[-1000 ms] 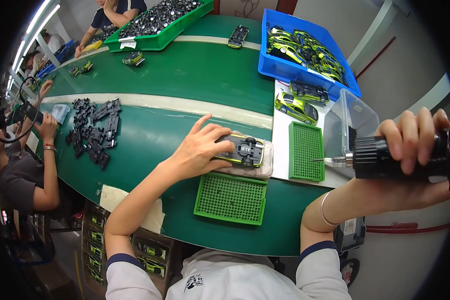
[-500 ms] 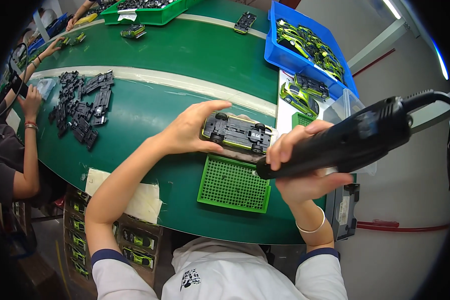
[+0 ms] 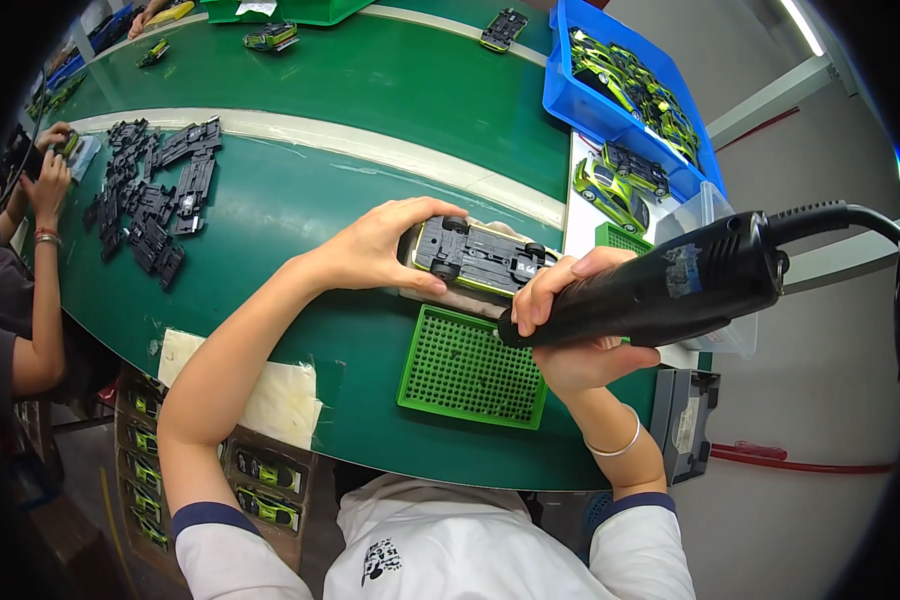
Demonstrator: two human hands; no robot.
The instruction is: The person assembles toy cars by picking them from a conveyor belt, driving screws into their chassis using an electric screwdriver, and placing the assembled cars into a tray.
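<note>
A toy car [image 3: 485,258] lies upside down in a pale holder [image 3: 470,302], its black underside and wheels up and a yellow-green edge showing. My left hand [image 3: 375,245] grips the car's left end, thumb on the near side and fingers on the far side. In my right hand [image 3: 580,368] is a black corded electric screwdriver [image 3: 660,285], held slanting with its cable end up to the right. Its lower end hangs between the car and the far edge of a green perforated tray [image 3: 465,416]; the bit is hidden from view.
Black car chassis parts [image 3: 155,220] lie heaped at the left. At the far right, a blue bin [image 3: 560,100] holds several yellow-green toy cars. A co-worker's hand [image 3: 50,190] is at the left edge. A yellowish sheet [image 3: 280,400] lies by the near table edge.
My left hand has closed in on the car's left end. The screwdriver and my right hand have shifted slightly left. The whole view has also moved a little.
</note>
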